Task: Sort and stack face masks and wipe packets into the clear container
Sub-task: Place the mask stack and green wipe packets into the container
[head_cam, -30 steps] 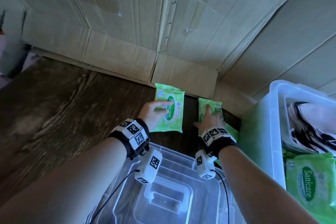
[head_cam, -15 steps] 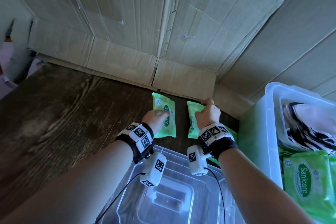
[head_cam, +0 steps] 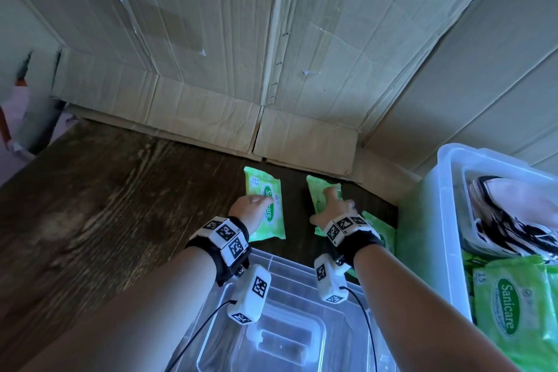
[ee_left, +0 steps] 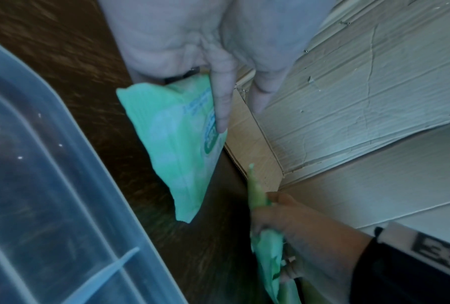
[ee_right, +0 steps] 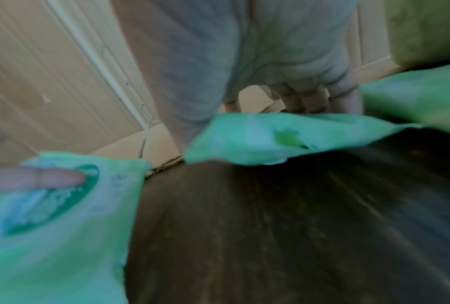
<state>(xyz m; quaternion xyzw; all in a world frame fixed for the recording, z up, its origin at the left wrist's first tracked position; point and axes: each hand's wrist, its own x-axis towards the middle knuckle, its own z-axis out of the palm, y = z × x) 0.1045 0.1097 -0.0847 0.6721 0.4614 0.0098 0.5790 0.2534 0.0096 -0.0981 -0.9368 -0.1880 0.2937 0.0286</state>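
Note:
Two green wipe packets lie on the dark wooden table near the cardboard wall. My left hand (head_cam: 252, 208) rests straight fingers (ee_left: 222, 107) on top of the left wipe packet (head_cam: 267, 205), whose label faces up. My right hand (head_cam: 330, 207) grips the right wipe packet (head_cam: 317, 190); its fingers (ee_right: 304, 98) curl over the packet's (ee_right: 265, 139) far edge and tip it up. A third green packet (head_cam: 382, 231) lies under my right wrist. The clear container (head_cam: 290, 329) with its lid on sits below both wrists.
A white translucent bin (head_cam: 434, 220) stands at the right, holding face masks (head_cam: 507, 214) and more green packets (head_cam: 513, 305). Cardboard panels (head_cam: 271, 54) wall off the back and right. Bare tabletop (head_cam: 90, 205) stretches to the left.
Both packets have slid nearer to the container. My right hand went from lying flat on its packet to curling over the far edge. My left hand has stayed on its packet.

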